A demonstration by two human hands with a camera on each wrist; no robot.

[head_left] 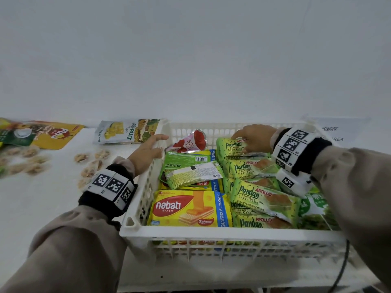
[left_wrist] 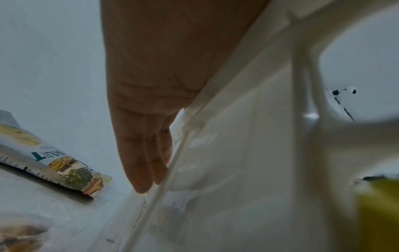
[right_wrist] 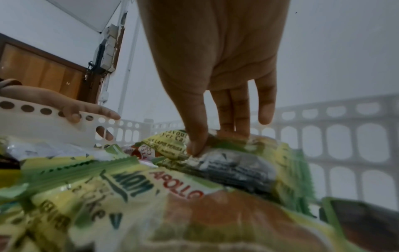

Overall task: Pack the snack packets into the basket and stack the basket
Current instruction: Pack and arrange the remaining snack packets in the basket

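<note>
A white slotted basket [head_left: 211, 232] stands on the table, full of snack packets: a yellow Nabati wafer pack [head_left: 186, 208] at the front, several green Pandan cake packets on the right, and a red packet [head_left: 188, 142] at the back. My left hand [head_left: 148, 149] holds the basket's left wall [left_wrist: 226, 153], fingers [left_wrist: 140, 145] straight down the outside and thumb over the rim. My right hand [head_left: 247, 140] reaches to the back of the basket and pinches the rearmost Pandan cake packet [head_left: 232, 146] between thumb and fingers [right_wrist: 213, 139]; that packet [right_wrist: 170, 146] lies on the others.
Left of the basket on the white table lie a dried fruit pouch [head_left: 127, 132], a yellow pouch [head_left: 57, 134] and several small clear nut packets [head_left: 88, 163]. A white wall rises close behind. A black cable [head_left: 342, 267] hangs at the front right.
</note>
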